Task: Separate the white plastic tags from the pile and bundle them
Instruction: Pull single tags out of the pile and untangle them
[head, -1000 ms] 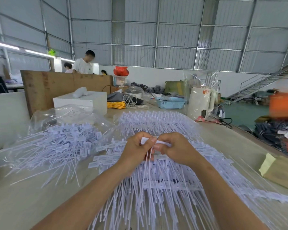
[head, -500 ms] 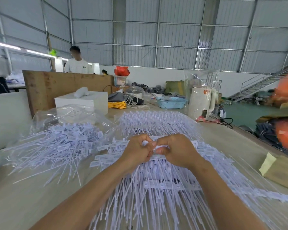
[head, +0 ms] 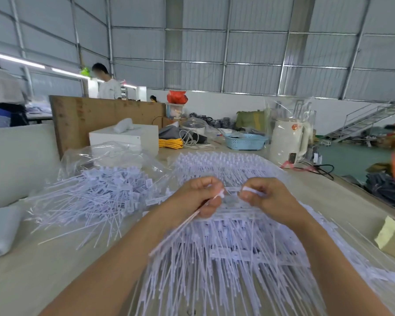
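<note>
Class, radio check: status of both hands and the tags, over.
Left hand pinching one tag. Right hand pinching a white strip. Both over the main pile. Nothing in the way.

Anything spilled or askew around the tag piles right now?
Loose tags spill out of the clear bag onto the table, lying criss-crossed at the left. Nothing looks damaged.

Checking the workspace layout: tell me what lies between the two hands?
In the head view, the pile of white tags shows through the gap between left hand and right hand.
</note>
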Tool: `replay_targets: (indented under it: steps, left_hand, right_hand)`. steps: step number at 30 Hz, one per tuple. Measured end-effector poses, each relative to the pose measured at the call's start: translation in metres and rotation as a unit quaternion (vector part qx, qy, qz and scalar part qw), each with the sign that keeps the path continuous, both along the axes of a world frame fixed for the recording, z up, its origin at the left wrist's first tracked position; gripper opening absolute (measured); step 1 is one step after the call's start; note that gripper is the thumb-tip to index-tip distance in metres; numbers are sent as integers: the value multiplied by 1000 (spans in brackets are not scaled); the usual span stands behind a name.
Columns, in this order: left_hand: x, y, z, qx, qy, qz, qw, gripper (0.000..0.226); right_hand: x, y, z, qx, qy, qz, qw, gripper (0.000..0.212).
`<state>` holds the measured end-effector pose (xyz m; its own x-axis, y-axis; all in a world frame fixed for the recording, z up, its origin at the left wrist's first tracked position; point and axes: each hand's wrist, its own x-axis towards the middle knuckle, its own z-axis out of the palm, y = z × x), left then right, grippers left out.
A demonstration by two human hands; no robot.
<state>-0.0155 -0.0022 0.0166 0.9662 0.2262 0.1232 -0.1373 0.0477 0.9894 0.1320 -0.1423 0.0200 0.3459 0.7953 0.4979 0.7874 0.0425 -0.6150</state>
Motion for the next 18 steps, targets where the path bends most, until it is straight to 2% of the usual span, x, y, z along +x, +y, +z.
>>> replay_targets:
  steps: [2,4,6,8,10,12,13,15,18]
  left_hand:
    - [-2,16,10,-28,18,66,997,15]
    - [-17,46,20,-37,68,66,995,25]
    - [-38,83,25,4,113,99,989,28]
    - [-58,119,24,85,181,214,956,28]
    - [-70,147,18,234,287,311,875,14]
    - [-75,168,8,415,383,330,757,8]
    - [-74,177,2,491,397,326,703,12]
    - [-71,189,-7,548,392,358,646,13]
    - [-63,195,-16,617,384,409,552,27]
  right_hand:
    - [0,5,-3,19,-7,-13,1000,25]
    - [0,9,-7,8,-31,-9,999,30]
    - [0,10,-9,-5,-40,-10,999,28]
    - [-2,12,-8,-6,-47,-9,999,32]
    - [-4,14,-7,1,-48,-2,999,35]
    - [-7,15,-6,7,-47,9,999,38]
    - [-9,16,-6,7,-49,12,999,39]
    - [-11,16,-5,5,-53,13,998,38]
    - [-13,15,-7,7,-56,9,998,37]
